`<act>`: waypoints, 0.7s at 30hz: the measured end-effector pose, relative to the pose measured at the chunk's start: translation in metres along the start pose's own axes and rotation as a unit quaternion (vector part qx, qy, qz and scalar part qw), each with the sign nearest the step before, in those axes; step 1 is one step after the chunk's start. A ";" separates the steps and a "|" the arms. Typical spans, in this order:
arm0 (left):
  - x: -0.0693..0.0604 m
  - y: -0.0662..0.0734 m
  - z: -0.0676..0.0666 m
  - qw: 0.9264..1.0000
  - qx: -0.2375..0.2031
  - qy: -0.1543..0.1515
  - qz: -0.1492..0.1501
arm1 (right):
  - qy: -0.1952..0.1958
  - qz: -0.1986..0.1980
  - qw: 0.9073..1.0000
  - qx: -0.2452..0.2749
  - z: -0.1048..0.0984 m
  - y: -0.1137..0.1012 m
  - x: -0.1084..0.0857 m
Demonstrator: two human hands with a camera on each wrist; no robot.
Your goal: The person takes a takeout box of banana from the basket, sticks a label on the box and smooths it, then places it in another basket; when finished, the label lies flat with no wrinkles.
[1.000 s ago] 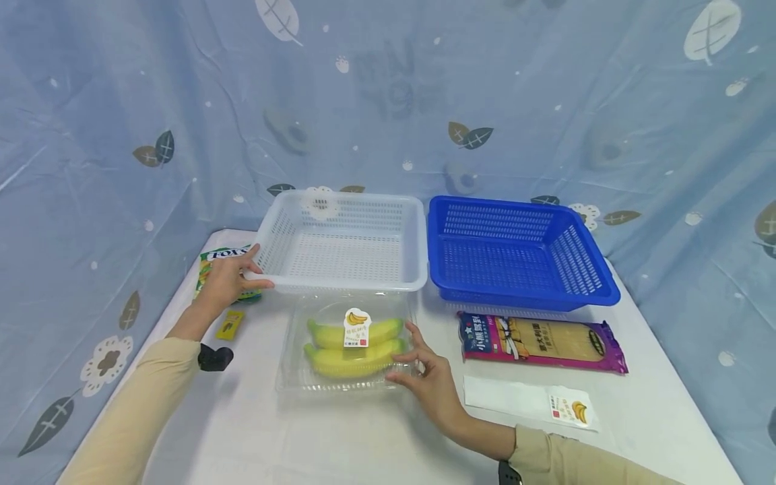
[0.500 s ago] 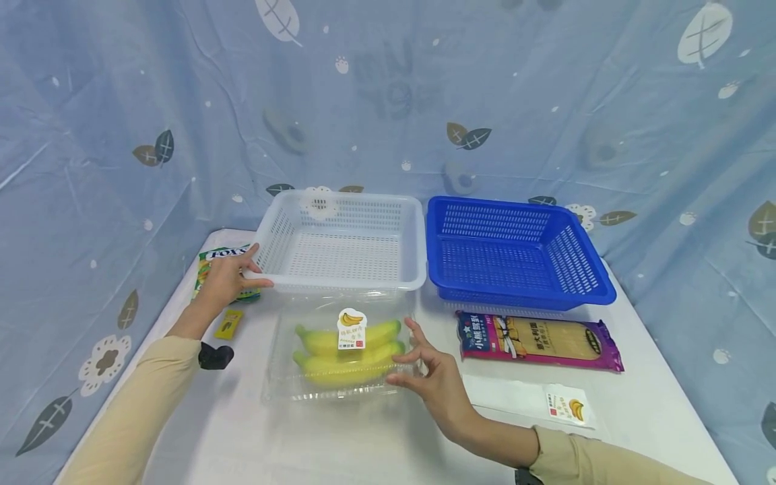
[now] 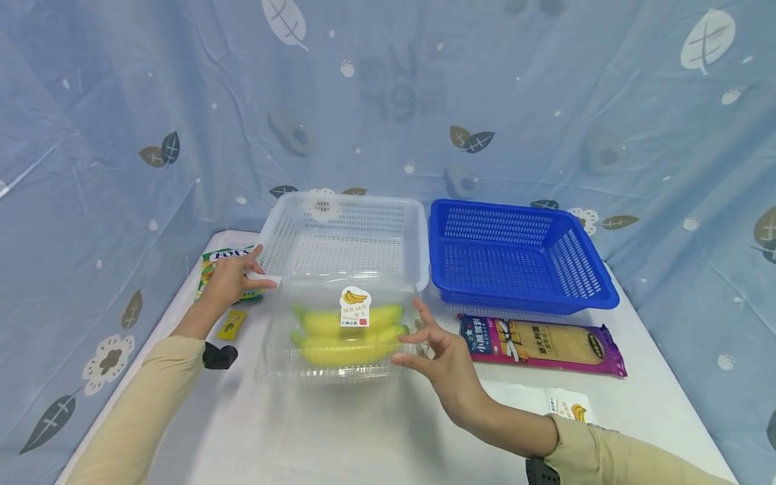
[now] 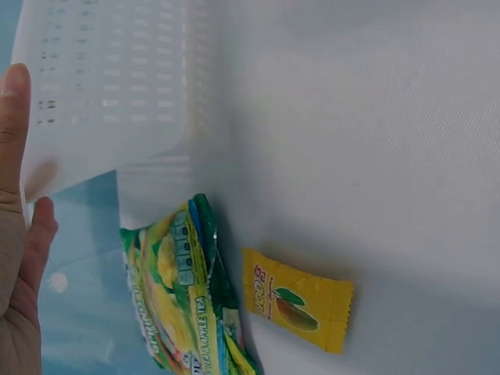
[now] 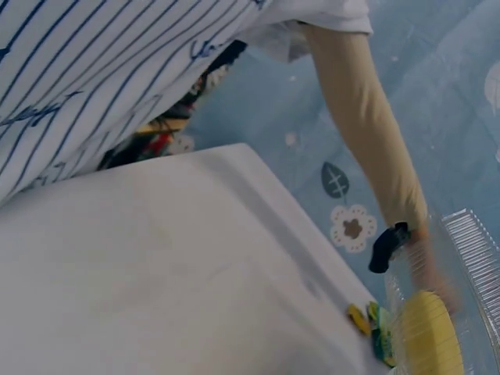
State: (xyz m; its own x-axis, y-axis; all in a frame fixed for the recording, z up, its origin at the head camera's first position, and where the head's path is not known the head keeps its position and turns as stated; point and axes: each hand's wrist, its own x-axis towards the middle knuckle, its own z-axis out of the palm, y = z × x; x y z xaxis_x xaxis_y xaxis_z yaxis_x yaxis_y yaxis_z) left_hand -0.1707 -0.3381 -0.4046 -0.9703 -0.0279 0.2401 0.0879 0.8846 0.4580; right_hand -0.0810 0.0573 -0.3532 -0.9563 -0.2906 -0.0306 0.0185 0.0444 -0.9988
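Note:
My left hand (image 3: 224, 281) grips the near left corner of the white basket (image 3: 415, 246) by its rim. In the left wrist view the thumb lies along the outside of that basket (image 4: 117, 94). A clear plastic box (image 3: 280, 340) with two yellow bananas (image 3: 339, 353) inside tilts above the table in front. A white banana label (image 3: 353, 313) sticks to its lid. My right hand (image 3: 451, 374) pinches the box's right side, and the box overlaps the basket's front rim in the head view. The right wrist view shows one end of a banana (image 5: 428, 336) through the plastic.
To the right stands a blue basket (image 3: 524, 300). Nearer lie a spaghetti packet (image 3: 564, 343) and a white strip with a banana label (image 3: 566, 402), partly behind the right sleeve. A green candy bag (image 4: 168, 293) and a small yellow candy packet (image 4: 301, 301) lie at the left.
My right hand has raised the box of bananas and brought its far edge over the white basket's front rim. My left hand keeps hold of the basket corner.

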 end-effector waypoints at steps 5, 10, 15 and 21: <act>0.001 0.001 0.000 1.000 0.003 -0.001 -0.006 | 0.007 -0.005 1.000 -0.018 -0.003 -0.013 0.009; 0.001 0.001 0.000 1.000 0.006 -0.003 -0.013 | 0.006 -0.005 1.000 -0.015 -0.005 -0.024 0.019; 0.001 0.001 0.001 1.000 0.008 -0.007 -0.025 | 0.003 -0.005 1.000 0.003 -0.007 -0.030 0.030; 0.001 0.001 0.002 1.000 0.004 -0.009 -0.029 | 0.007 0.001 1.000 0.010 -0.007 -0.033 0.042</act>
State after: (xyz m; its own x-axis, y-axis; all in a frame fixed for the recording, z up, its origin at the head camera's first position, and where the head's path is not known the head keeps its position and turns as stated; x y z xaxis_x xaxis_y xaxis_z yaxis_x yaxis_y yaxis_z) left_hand -0.1716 -0.3363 -0.4051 -0.9778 -0.0706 0.1971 0.0296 0.8854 0.4639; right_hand -0.1237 0.0505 -0.3216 -0.9606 -0.2763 -0.0315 0.0255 0.0252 -0.9994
